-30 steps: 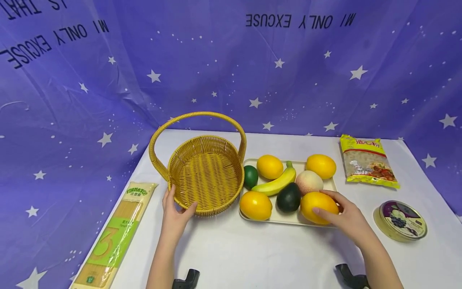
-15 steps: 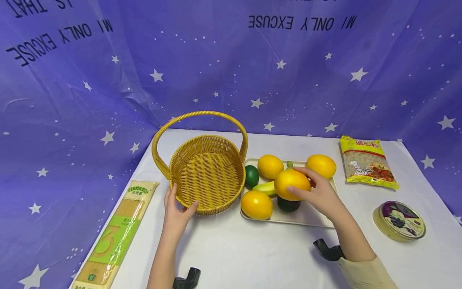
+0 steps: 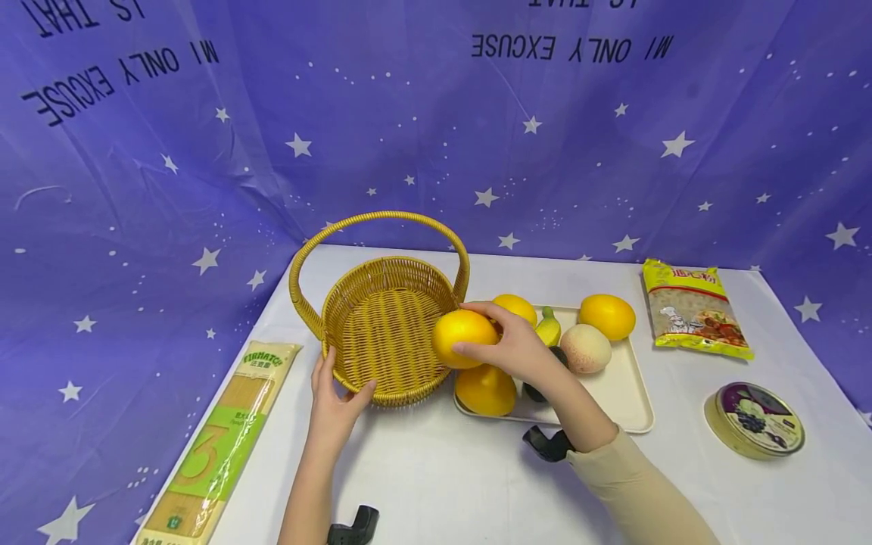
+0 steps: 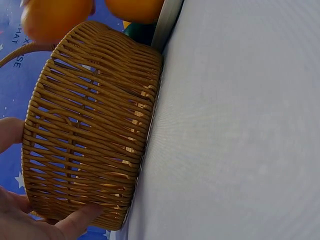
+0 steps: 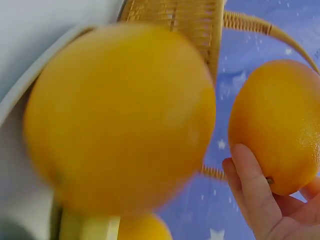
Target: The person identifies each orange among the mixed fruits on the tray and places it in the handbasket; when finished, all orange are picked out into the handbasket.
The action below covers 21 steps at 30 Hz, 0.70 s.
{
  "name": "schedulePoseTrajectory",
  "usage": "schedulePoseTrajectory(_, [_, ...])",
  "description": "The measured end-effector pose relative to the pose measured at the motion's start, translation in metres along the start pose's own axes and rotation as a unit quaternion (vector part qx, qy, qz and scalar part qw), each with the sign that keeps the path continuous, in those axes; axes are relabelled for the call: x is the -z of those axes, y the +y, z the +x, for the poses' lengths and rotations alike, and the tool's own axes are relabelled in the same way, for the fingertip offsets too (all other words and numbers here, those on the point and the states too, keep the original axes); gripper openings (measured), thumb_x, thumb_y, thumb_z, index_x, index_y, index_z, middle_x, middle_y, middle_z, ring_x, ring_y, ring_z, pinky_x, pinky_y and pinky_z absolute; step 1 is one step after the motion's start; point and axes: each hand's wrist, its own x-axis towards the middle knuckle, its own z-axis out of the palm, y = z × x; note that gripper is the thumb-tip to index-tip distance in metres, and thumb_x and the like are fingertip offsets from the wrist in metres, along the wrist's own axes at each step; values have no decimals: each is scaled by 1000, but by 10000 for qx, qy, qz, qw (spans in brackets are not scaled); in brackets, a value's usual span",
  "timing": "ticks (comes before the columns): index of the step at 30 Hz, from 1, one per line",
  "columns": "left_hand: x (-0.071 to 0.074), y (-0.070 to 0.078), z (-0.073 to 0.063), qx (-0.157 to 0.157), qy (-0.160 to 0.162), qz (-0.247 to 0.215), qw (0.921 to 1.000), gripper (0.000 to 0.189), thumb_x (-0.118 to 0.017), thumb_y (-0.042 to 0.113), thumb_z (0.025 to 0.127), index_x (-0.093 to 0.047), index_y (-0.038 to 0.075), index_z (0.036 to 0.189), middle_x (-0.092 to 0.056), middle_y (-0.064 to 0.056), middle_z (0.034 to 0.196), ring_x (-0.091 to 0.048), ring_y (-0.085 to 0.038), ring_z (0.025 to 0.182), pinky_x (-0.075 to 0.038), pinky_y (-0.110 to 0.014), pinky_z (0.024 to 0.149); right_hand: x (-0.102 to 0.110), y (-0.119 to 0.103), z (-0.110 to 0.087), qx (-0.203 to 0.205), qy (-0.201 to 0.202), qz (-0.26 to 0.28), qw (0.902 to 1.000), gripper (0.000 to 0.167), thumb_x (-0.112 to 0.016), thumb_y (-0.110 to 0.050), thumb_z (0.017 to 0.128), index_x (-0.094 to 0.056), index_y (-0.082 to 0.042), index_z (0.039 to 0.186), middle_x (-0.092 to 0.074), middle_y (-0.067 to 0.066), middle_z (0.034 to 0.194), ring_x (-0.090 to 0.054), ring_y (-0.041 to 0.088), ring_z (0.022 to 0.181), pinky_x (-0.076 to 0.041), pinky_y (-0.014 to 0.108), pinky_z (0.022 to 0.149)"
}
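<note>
My right hand holds an orange above the tray's left end, overlapping the right rim of the wicker basket in the head view. The right wrist view shows fingertips against this orange, a small dark stem spot near them. With my left hand I grip the basket's near-left rim, thumb pressed to the outer wall. Inside, the basket's woven floor shows bare. Below the held orange, another orange lies on the cream tray.
Also on the tray are a peach, a partly hidden banana, a dark avocado and two more oranges. Spaghetti lies left; a yellow food packet and round tin stand right. A starry curtain hangs behind.
My right hand has lifted the orange from the tray's front right and carried it left to the basket's side. The left hand keeps its grip on the rim.
</note>
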Motion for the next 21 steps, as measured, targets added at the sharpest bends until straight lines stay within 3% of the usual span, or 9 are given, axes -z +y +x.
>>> schedulePoseTrajectory(4, [0, 0, 0, 17, -7, 6, 10000, 96, -72, 18, 88, -4, 10, 156, 10, -17, 158, -3, -43, 143, -36, -51, 106, -17, -8, 12, 124, -135, -58, 9998, 68, -79, -50, 75, -56, -27, 135, -55, -3, 131, -55, 20, 108, -47, 42, 91])
schedulePoseTrajectory(8, [0, 1, 0, -4, -37, -65, 10000, 97, -72, 20, 88, -3, 12, 156, 12, -16, 158, -3, -42, 143, -36, -51, 106, -35, -11, 25, 261, -266, -157, 9992, 68, -78, -52, 74, -56, -28, 134, -57, -6, 126, -58, 17, 102, -50, 40, 86])
schedulePoseTrajectory(16, [-2, -2, 1, -7, -21, -170, 9999, 97, -73, 19, 87, -5, 13, 156, 10, -13, 159, -5, -37, 144, -35, -48, 107, -71, -8, 47, 577, -577, -704, 9942, 71, -77, -51, 76, -56, -20, 136, -57, -2, 130, -57, 15, 103, -50, 34, 85])
schedulePoseTrajectory(21, [-2, -1, -1, -78, 9, -217, 9997, 96, -73, 16, 88, -5, 12, 156, 10, -14, 158, -5, -37, 144, -34, -49, 107, -89, -8, 58, 660, -796, -933, 9902, 71, -76, -51, 76, -57, -16, 134, -60, 0, 124, -57, 14, 98, -50, 31, 81])
